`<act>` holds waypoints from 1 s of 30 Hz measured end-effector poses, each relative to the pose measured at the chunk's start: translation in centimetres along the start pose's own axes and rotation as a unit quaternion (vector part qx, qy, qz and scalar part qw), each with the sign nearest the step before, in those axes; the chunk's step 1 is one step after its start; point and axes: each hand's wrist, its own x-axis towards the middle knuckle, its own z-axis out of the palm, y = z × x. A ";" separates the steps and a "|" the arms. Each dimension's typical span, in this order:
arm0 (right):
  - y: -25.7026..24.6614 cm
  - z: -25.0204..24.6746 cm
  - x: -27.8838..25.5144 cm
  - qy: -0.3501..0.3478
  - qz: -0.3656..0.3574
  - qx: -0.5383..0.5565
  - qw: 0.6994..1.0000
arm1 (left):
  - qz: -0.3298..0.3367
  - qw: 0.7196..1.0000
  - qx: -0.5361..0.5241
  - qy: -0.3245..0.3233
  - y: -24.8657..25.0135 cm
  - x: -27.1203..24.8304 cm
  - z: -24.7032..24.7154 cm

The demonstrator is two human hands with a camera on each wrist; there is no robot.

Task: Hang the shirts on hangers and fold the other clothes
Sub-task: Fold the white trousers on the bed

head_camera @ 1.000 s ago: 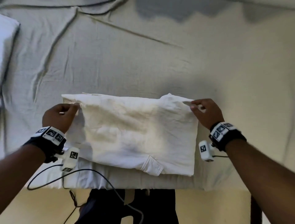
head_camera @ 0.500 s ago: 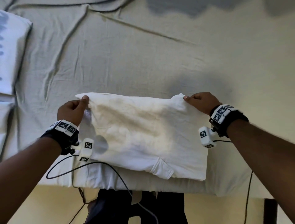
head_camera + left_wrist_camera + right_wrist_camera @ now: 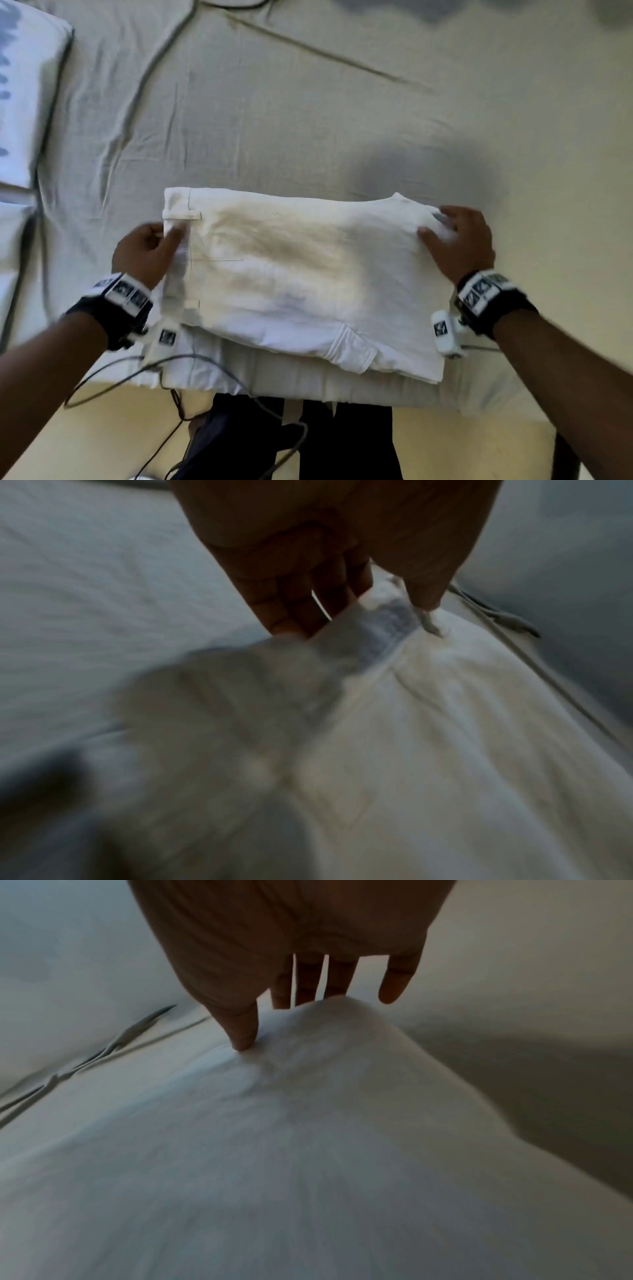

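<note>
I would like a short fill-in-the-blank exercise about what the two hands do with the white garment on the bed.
1. The folded white garment lies on a ____ covered with a pale sheet.
2. The left hand pinches the garment's ____ edge, near a belt loop.
3. The right hand rests on the garment with its fingers ____.
4. At the far left of the head view lies a ____.

Missing words: bed; left; spread; pillow

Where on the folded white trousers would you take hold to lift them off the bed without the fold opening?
Probably the two short ends of the folded white trousers: left hand at the belt-loop waistband end, right hand at the opposite end, fingers under every layer, since they lie flat and stacked.
</note>
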 end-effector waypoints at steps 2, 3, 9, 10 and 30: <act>2.3 -0.4 -4.6 0.017 0.001 0.019 1.000 | 0.012 0.999 0.025 -0.047 -2.4 -3.5 -1.1; 3.4 -0.5 -7.1 0.004 0.020 0.014 1.000 | 0.009 0.997 0.029 -0.068 -3.5 -5.3 -1.5; 6.8 -2.0 -18.2 -0.204 0.295 0.100 0.928 | -0.041 0.994 -0.013 -0.104 -7.2 -10.5 -2.0; 6.9 -2.0 -18.9 -0.248 0.310 0.120 0.910 | -0.045 0.994 -0.014 -0.102 -7.2 -10.4 -1.8; -2.4 4.7 -18.9 -0.037 -0.122 -0.114 0.985 | 0.314 0.920 0.235 -0.016 3.8 -11.3 5.6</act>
